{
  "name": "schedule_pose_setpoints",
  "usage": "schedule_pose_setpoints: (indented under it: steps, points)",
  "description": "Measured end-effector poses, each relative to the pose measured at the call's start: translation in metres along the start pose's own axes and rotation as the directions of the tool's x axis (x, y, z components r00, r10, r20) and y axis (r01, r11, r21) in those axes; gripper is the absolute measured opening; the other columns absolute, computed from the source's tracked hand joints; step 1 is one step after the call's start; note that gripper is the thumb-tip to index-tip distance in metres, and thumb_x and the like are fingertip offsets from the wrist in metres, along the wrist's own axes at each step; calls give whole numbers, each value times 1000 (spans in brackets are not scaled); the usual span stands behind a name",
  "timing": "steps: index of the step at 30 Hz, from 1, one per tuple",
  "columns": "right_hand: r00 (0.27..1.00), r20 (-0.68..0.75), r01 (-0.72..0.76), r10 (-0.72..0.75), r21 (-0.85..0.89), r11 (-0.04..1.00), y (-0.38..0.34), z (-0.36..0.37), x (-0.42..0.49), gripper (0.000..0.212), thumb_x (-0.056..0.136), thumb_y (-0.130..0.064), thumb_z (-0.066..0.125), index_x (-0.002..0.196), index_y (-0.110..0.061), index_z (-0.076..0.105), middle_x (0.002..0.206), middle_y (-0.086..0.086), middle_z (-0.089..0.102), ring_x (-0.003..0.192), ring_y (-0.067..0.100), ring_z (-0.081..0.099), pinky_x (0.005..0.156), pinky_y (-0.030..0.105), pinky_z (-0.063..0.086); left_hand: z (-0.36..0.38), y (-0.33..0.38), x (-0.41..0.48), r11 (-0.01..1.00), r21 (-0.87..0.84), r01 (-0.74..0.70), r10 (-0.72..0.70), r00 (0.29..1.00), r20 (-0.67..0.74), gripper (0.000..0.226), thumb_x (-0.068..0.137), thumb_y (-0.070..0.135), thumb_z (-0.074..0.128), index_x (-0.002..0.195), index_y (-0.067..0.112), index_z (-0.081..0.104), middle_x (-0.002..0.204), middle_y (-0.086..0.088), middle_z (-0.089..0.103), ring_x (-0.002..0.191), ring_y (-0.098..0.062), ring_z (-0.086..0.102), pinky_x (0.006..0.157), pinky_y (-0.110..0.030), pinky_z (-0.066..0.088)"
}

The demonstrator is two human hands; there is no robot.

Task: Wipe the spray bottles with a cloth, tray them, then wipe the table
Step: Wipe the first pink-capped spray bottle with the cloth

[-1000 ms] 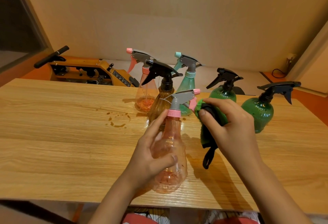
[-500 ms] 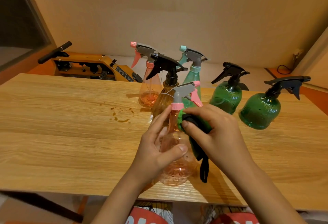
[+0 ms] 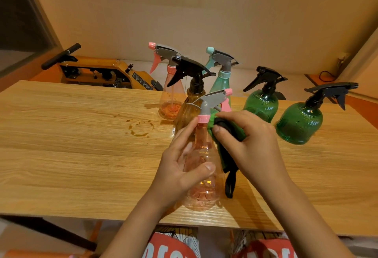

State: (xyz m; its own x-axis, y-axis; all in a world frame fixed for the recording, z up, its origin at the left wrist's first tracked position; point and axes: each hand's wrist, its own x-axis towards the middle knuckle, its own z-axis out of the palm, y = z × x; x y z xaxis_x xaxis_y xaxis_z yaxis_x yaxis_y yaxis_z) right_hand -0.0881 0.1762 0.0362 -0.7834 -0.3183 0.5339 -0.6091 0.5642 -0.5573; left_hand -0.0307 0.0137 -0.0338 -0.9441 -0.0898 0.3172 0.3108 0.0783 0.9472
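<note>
Pink-tinted clear plastic makes up the spray bottle [image 3: 202,178] being cleaned at lower centre of the frame. Its base sits on or just above the wooden table [image 3: 71,155], close to the front edge. The left hand [image 3: 180,165] wraps the body, thumb across the front and fingers reaching up toward the pink collar. The right hand [image 3: 251,141] pinches a bunched green cloth [image 3: 221,151] between thumb and fingers and presses it against the bottle's neck, just under the grey trigger head.

Several risks follow from this, as I judge it. Smooth and possibly damp plastic could let the bottle twist or slide out of the left hand if the cloth pushes hard sideways, and the near table edge leaves little room to recover. A black strap [image 3: 230,184] dangles from the cloth beside the bottle and could snag the trigger or drag across the tabletop. Just behind, at centre frame, the amber bottle [image 3: 187,110] stands nearly touching the held bottle's trigger head, so a wide wiping stroke might knock it into the pink bottle [image 3: 170,102] or the teal bottle [image 3: 222,85] beyond. Rubbing near the trigger might also squeeze out a spray. Left of the group lies a brown ring stain [image 3: 140,128], which the cloth could pick up and smear. No tray is in view.
</note>
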Motion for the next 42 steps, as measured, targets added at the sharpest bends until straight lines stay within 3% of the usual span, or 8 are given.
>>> schedule_pose_setpoints:
  steps: [4, 8, 15, 19, 24, 31, 36, 42]
  points:
    - [985, 173, -41, 25, 91, 995, 2, -6, -4, 24, 86, -25, 78, 110, -29, 77, 99, -19, 70, 97, -2, 63, 83, 10, 45, -4, 2, 0, 997, -81, 8, -9, 1000, -17, 84, 79, 22, 77, 155, 29, 40, 155, 1, 51, 141, -22, 52, 115, -61, 40]
    - [998, 29, -65, 63, 60, 996, 0, -3, -2, 22, 88, -23, 77, 109, -27, 78, 96, -17, 70, 94, 0, 61, 82, 8, 43, -4, 1, 1, 989, -149, 7, -7, 1000, 6, 82, 80, 21, 75, 155, 34, 43, 150, -9, 56, 136, -35, 56, 115, -62, 39]
    - [994, 90, -77, 62, 175, 981, -8, -9, -3, 23, 88, -25, 77, 109, -31, 78, 100, -24, 72, 101, -3, 65, 87, 18, 50, -6, 14, 0, 932, -362, 17, -10, 1000, 21, 80, 81, 13, 64, 155, 17, 36, 143, 2, 64, 127, -20, 64, 94, -29, 56]
    - [994, -55, -82, 98, 240, 967, -13, -7, -2, 20, 90, -22, 76, 108, -30, 78, 97, -25, 72, 96, -5, 66, 79, 11, 48, -3, 22, 1, 931, -365, 16, -10, 1000, 17, 82, 81, 12, 64, 157, 15, 34, 149, -1, 58, 132, -23, 61, 95, -31, 55]
    - [989, 142, -86, 51, 252, 964, -13, -20, 0, 22, 88, -25, 77, 106, -38, 76, 98, -29, 72, 100, -9, 65, 83, 6, 45, -9, 26, 2, 931, -366, -2, 2, 1000, -2, 81, 81, 11, 66, 157, 20, 36, 147, -4, 60, 130, -27, 62, 100, -39, 55]
    - [997, -4, -69, 74, 303, 950, -19, -21, 2, 26, 88, -21, 78, 104, -41, 74, 95, -35, 69, 94, -13, 66, 79, 6, 47, 1, 34, 6, 975, -220, -38, 37, 999, -9, 87, 83, 16, 71, 160, 19, 30, 155, -1, 52, 138, -21, 55, 110, -44, 49]
    - [998, 28, -57, 51, 277, 959, -18, -23, 2, 22, 87, -21, 78, 105, -33, 78, 95, -32, 70, 95, -11, 66, 82, 7, 47, 5, 39, 6, 987, -143, -73, 69, 997, -28, 90, 82, 18, 79, 158, 30, 33, 160, 0, 42, 140, -11, 52, 100, -26, 53]
    - [990, -11, -129, 141, 337, 933, -10, -19, 6, 26, 88, -22, 77, 104, -42, 72, 94, -31, 70, 96, -11, 65, 79, 4, 45, -2, 45, 6, 965, -254, -56, 73, 996, 58, 86, 80, 6, 59, 159, 25, 31, 156, 11, 50, 143, -20, 49, 108, -45, 51]
